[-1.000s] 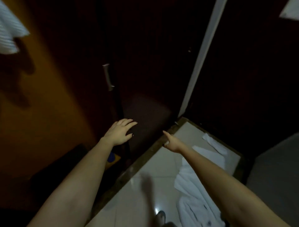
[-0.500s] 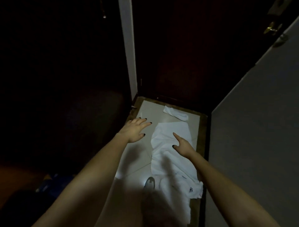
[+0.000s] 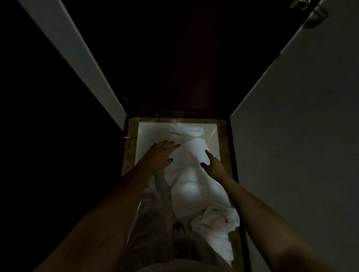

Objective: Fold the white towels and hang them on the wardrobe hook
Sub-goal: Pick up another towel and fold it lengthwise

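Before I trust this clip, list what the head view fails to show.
Wardrobe hook: nowhere in head view; left side is black.
Towel: left edge hidden by left arm and legs.
Left hand, right hand: too dim to tell if they touch the towel.
Handle: cut by top edge.

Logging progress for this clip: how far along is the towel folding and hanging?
Done: nothing visible; the large towel lies crumpled on the floor, the small towel beyond it. In hand: left hand and right hand reach over the large towel, open, no grip yet. Left: folding and hanging both; no hook in view.
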Tool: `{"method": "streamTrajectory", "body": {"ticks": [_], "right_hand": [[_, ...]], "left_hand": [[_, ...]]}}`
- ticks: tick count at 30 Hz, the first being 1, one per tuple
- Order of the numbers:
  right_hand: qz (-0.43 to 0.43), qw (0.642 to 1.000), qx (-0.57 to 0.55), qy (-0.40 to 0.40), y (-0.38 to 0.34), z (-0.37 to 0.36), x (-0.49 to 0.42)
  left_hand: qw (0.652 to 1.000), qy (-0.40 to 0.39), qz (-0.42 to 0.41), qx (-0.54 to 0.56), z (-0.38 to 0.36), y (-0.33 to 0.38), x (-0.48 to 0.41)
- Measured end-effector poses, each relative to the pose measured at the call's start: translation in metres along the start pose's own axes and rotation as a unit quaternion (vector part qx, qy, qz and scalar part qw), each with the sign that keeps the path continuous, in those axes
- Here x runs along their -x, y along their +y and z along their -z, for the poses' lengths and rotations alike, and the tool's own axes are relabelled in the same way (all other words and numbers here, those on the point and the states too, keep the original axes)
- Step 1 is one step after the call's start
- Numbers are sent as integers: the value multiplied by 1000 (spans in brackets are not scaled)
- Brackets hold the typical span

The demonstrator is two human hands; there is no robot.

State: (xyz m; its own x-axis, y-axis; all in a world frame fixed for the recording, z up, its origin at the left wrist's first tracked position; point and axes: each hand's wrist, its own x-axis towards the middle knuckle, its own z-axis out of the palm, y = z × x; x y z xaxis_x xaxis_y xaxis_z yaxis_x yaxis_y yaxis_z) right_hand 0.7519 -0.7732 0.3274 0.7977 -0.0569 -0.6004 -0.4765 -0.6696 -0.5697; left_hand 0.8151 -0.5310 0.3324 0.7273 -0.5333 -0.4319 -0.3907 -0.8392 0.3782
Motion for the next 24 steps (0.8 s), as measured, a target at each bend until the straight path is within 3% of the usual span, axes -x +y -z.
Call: {"method": "streamTrajectory", "body": {"ticks": [5, 10, 16, 24], "right_hand": [[-48, 998, -20, 30, -9, 1, -100], [-60, 996, 8, 69, -3, -15, -229], [-56, 994, 58, 74, 62, -88, -400], [-41, 990, 92, 104, 173, -204, -594]], "left_hand": [[997, -42, -36, -44, 13, -57, -102], [993, -25, -73, -87, -5, -124, -220], [988, -32, -91, -117, -109, -215, -360], [993, 24, -59, -102, -280, -315, -520]]}}
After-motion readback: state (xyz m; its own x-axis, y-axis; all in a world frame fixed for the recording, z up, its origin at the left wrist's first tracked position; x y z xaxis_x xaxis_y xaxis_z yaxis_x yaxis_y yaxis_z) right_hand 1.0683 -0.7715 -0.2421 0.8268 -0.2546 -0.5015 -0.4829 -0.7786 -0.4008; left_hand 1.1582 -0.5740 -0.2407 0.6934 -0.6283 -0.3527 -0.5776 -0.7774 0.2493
